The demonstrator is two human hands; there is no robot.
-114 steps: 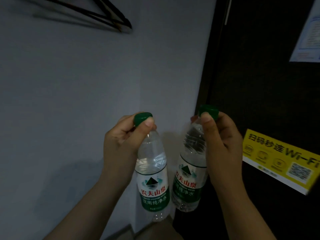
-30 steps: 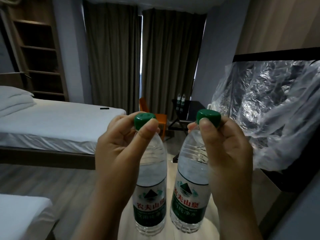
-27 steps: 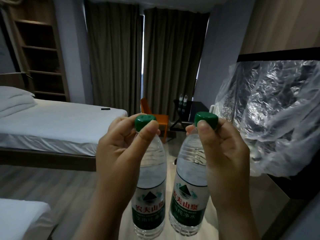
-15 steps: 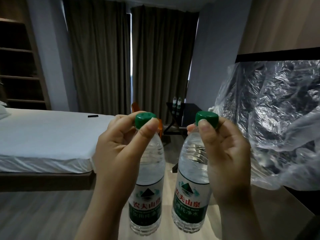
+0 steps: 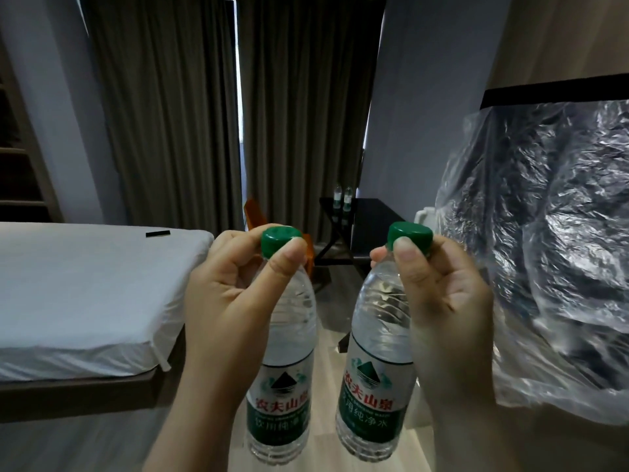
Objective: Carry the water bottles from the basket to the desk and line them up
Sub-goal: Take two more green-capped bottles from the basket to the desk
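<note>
Presently L hand point(image 5: 235, 301) pinches L bottle point(image 5: 284, 362) by cap; R hand point(image 5: 446, 301) likewise R bottle point(image 5: 377, 362) (both hanging upright, apart).

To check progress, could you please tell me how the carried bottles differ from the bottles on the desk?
The carried bottles hang in the air, pinched at the top by the left hand and right hand; the desk bottles stand upright on the desk. The carried bottles hang apart; the desk bottles stand close together. Both are pairs of clear bottles.
</note>
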